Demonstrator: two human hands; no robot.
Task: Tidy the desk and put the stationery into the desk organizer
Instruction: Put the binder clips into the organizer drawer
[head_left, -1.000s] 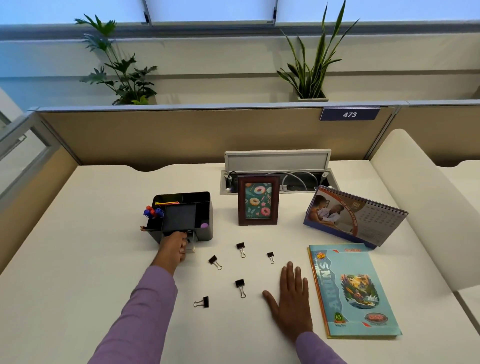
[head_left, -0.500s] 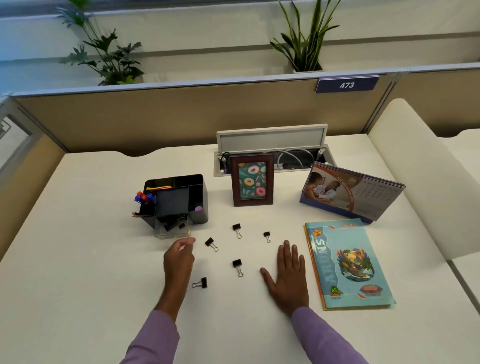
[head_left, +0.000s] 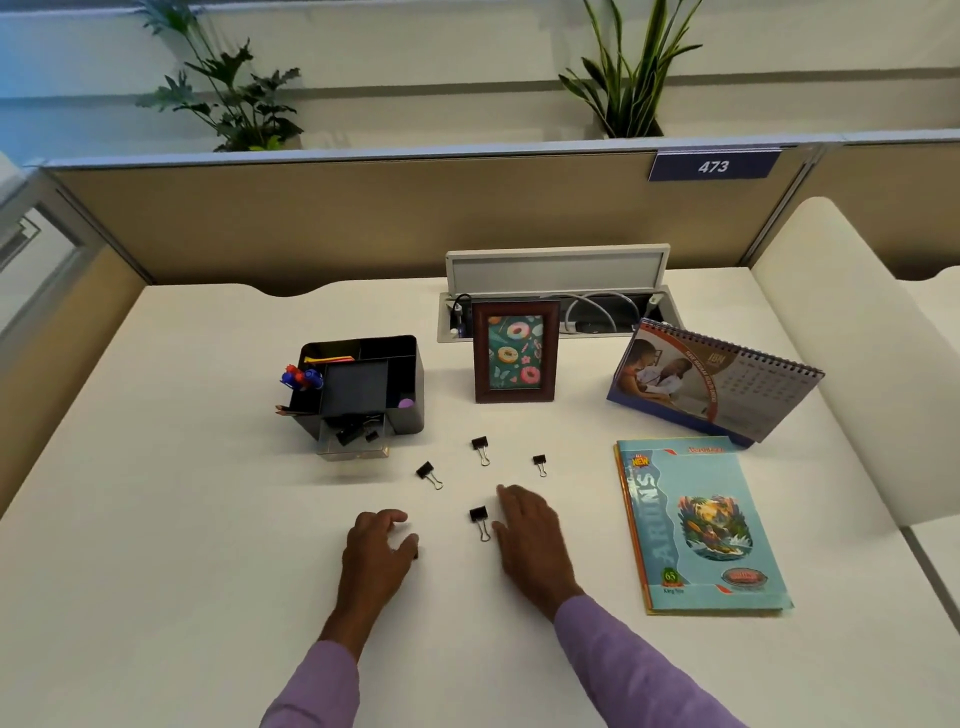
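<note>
A black desk organizer (head_left: 387, 379) stands left of centre on the white desk (head_left: 156, 519), its clear front drawer (head_left: 355, 439) pulled out toward the bottom of the frame with a few black binder clips lying inside; blue and red pens (head_left: 300, 378) poke out of its left compartment, and a purple item (head_left: 405, 402) sits in the right one. Four binder clips lie loose below and to the right of it. The leftmost clip (head_left: 428, 473) has its black body to the upper left and its wire handles running toward the lower right. The clip above centre (head_left: 481, 448) and the small clip on the right (head_left: 540, 463) both lie nearly vertical in the frame, bodies up and handles down. The nearest clip (head_left: 480, 519) lies the same way, body up and handles pointing toward the bottom edge, just beside the thumb side of the right hand (head_left: 530, 540), which rests flat on the desk with fingers extended and holding nothing. The left hand (head_left: 376, 551) sits to the left of that clip with fingers curled downward; a dark bit (head_left: 415, 554) shows at its thumb, possibly a fifth clip being pinched, though the hand hides too much to be sure. Further right lie a turquoise exercise book (head_left: 701, 525), its long axis running up the frame, and a tilted desk calendar (head_left: 711, 384); a framed doughnut picture (head_left: 516, 349) stands upright at centre.
</note>
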